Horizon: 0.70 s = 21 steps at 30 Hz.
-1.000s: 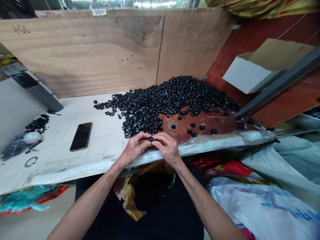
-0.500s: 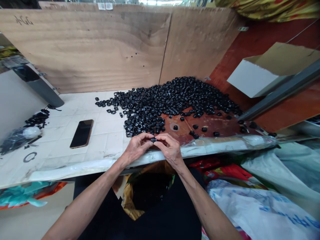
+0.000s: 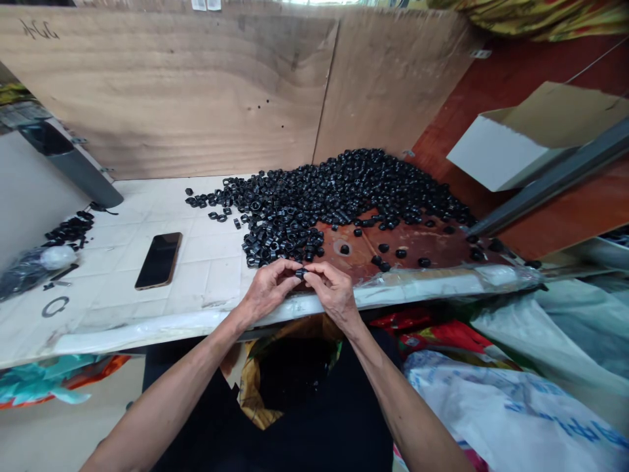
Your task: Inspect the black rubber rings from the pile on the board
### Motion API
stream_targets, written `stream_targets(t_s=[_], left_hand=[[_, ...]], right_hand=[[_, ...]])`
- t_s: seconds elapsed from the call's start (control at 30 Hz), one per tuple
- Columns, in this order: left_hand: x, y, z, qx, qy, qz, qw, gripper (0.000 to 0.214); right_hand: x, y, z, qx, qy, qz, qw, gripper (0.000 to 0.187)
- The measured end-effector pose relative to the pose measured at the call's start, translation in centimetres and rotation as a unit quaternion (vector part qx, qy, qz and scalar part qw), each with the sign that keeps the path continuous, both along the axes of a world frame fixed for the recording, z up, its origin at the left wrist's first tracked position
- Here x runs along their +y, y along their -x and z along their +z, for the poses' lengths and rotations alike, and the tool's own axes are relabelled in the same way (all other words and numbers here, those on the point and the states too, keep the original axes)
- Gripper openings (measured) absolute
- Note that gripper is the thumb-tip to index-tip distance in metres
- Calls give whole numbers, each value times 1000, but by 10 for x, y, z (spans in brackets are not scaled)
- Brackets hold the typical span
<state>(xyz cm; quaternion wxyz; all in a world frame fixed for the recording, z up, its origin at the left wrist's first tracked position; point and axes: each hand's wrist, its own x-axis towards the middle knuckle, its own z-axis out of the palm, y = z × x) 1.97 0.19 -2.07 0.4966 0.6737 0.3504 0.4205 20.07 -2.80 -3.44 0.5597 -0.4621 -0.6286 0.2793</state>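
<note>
Both hands meet at the near edge of the table (image 3: 122, 314). Left hand (image 3: 265, 290) and right hand (image 3: 335, 293) pinch the same small black ring (image 3: 301, 273) between thumbs and fingertips, other fingers curled in, knuckles up. The ring sits just above the table edge, right in front of the pile (image 3: 344, 190).

The pile is hundreds of like pieces — short, glossy black rings, plastic or rubber, can't tell which. It is heaped against the plywood wall (image 3: 171, 98) and thins to scattered singles on a rust-brown plate (image 3: 407, 242).

The table top is white, marked in squares, with clear film along the front edge. A black phone (image 3: 158, 259) lies flat with a dark screen, left of the pile and well apart from the hands. Farther left are a small heap of black parts (image 3: 69, 231), a plastic bag (image 3: 29, 269) with more inside, and a thin flat ring (image 3: 55, 306) lying alone. A grey tube (image 3: 73, 170) leans at the left end.

The plywood is bare grain with a seam down the middle. There is a pencil scrawl (image 3: 37, 29) at the top left — not readable.

On the right is an open cardboard box (image 3: 515, 131), white outside and brown inside, with a grey metal bar (image 3: 550, 177) below it. Between the forearms is an open bag (image 3: 295, 367) with dark contents. Right of it is a white woven sack (image 3: 515, 413) with blue print, too blurred to read.
</note>
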Motion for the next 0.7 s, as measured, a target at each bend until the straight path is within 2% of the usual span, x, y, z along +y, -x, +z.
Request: stream_targets(t_s=[0.13, 0.23, 0.33, 0.47, 0.7], left_hand=[[1, 0, -1, 19, -5, 11, 1000, 23], [1, 1, -1, 16, 22, 4, 1000, 25], [1, 1, 1, 10, 36, -7, 999, 25], [0, 1, 2, 23, -9, -15, 1000, 23], [-1, 2, 4, 4, 14, 3, 1000, 26]], right_hand=[[2, -1, 3, -19, -53, -6, 998, 9], [2, -1, 3, -37, -100, -2, 994, 10], [2, 1, -1, -34, -74, -13, 997, 12], [1, 4, -6, -41, -34, -36, 998, 28], [-3, 5, 2, -102, -48, -30, 993, 14]])
